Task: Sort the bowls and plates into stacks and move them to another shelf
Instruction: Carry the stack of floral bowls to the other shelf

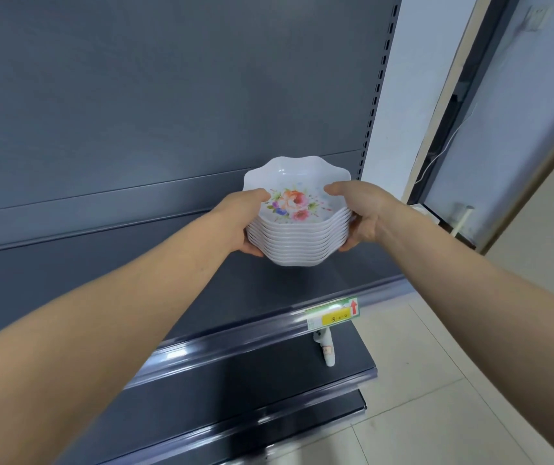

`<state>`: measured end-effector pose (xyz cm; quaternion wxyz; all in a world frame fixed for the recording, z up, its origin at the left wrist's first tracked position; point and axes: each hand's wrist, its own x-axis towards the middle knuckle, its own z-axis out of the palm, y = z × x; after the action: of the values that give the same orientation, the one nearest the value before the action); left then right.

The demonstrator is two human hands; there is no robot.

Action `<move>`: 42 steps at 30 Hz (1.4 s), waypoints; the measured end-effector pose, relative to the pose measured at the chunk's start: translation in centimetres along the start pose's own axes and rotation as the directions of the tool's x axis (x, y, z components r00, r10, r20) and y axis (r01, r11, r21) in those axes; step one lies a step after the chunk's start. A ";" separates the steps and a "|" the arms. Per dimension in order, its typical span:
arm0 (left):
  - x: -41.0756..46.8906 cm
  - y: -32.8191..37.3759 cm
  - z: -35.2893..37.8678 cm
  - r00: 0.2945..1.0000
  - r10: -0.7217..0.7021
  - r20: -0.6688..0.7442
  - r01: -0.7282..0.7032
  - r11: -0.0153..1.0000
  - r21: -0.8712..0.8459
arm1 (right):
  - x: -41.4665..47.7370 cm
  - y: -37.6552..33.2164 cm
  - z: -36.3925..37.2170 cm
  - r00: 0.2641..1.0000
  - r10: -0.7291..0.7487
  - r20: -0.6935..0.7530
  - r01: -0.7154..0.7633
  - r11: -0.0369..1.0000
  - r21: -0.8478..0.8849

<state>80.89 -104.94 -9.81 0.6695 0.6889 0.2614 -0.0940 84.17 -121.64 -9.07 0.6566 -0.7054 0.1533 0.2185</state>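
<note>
Stack of floral bowls up at the dark shelf
Left hand and right hand clamp its sides, thumbs over the rim, fingers curled underneath.

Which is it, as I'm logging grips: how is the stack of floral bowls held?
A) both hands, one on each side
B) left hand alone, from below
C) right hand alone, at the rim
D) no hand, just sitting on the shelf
A: the left hand and the right hand clasp opposite sides of the stack of bowls, thumbs over the top rim.
</note>
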 end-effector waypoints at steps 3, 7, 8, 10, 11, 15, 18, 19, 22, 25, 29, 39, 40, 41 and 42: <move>-0.4 -0.5 0.8 1.000 -0.008 -0.015 0.008 1.000 -0.012 | 0.0 0.4 -0.8 1.000 0.003 0.022 -0.003 1.000 -0.008; -1.3 -1.4 2.4 0.999 -0.007 -0.045 0.005 0.999 -0.045 | -0.2 0.9 -2.3 0.998 -0.009 0.058 0.011 1.000 -0.030; -1.6 -1.6 2.8 0.999 -0.006 -0.054 0.003 0.998 -0.057 | -0.3 1.0 -2.8 0.998 -0.015 0.066 0.017 0.999 -0.036; -2.1 -2.1 3.5 0.997 0.001 -0.074 -0.006 0.997 -0.071 | -0.4 1.3 -3.5 0.996 -0.027 0.086 0.031 0.998 -0.049; -2.3 -2.4 3.8 0.996 0.007 -0.088 -0.014 0.997 -0.077 | -0.5 1.4 -3.8 0.995 -0.030 0.098 0.035 0.998 -0.052; -3.1 -3.3 4.6 0.991 0.019 -0.132 -0.032 0.995 -0.097 | -0.6 2.0 -4.6 0.989 -0.050 0.140 0.059 0.996 -0.061; -3.6 -4.1 4.9 0.987 0.036 -0.155 -0.051 0.994 -0.093 | -0.7 2.5 -4.9 0.982 -0.065 0.176 0.079 0.994 -0.073; -3.7 -4.3 5.0 0.985 0.042 -0.164 -0.058 0.994 -0.089 | -0.7 2.7 -4.9 0.980 -0.068 0.185 0.083 0.994 -0.075; -4.0 -5.0 5.0 0.980 0.047 -0.191 -0.065 0.994 -0.088 | -0.6 3.2 -4.9 0.975 -0.070 0.209 0.090 0.992 -0.086; -4.1 -5.4 4.9 0.978 0.050 -0.204 -0.070 0.993 -0.093 | -0.6 3.4 -4.9 0.970 -0.065 0.236 0.090 0.991 -0.098; -4.0 -5.5 4.7 0.974 0.057 -0.217 -0.079 0.992 -0.096 | -0.4 3.4 -4.8 0.965 -0.065 0.253 0.092 0.991 -0.100; -2.6 -4.7 5.4 0.977 0.048 -0.210 -0.068 0.994 -0.088 | 1.2 2.8 -5.0 0.969 -0.058 0.242 0.091 0.988 -0.128; -2.3 -4.6 5.4 0.978 0.047 -0.203 -0.066 0.994 -0.088 | 1.4 2.7 -4.9 0.970 -0.057 0.237 0.089 0.988 -0.129; -2.1 -4.5 5.4 0.979 0.047 -0.196 -0.065 0.994 -0.087 | 1.6 2.7 -4.9 0.971 -0.055 0.232 0.087 0.988 -0.129; -1.8 -4.4 5.4 0.981 0.047 -0.188 -0.064 0.994 -0.087 | 1.9 2.6 -4.9 0.973 -0.053 0.226 0.083 0.988 -0.127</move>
<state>78.45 -110.71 -13.24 0.6756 0.6700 0.3077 0.0017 85.02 -126.57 -12.02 0.6274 -0.7244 0.0397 0.2831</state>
